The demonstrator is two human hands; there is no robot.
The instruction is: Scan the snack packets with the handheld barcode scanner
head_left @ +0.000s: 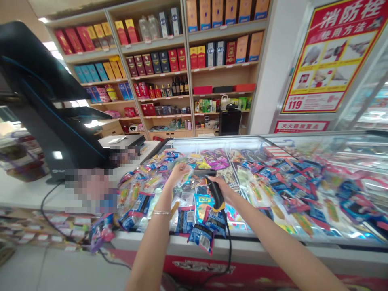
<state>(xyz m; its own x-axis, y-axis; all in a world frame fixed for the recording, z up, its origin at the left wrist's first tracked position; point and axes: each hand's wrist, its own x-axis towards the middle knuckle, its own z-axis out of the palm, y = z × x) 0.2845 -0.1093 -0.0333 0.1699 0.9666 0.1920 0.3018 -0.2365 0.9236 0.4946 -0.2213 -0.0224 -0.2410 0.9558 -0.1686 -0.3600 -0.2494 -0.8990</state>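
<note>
left hand [178, 173] pinches a snack packet [187, 177], fingers together; right hand [222, 190] has its fingers clamped on a black barcode scanner [215, 193] over a packed chest freezer [266, 251]; a red hydrant poster [332, 56] shows 119.

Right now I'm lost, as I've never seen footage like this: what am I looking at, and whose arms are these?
This picture comes from a camera worn on a person's head, looking forward and down, so the two bare arms are the wearer's own. No machine is involved. The left hand pinches a small clear packet in its fingers. The right hand grips a black handheld barcode scanner on a black cable. Below them is a shop display chest, filled with colourful snack packets. Behind it stand wooden shelves of boxed goods and bottles.
</note>
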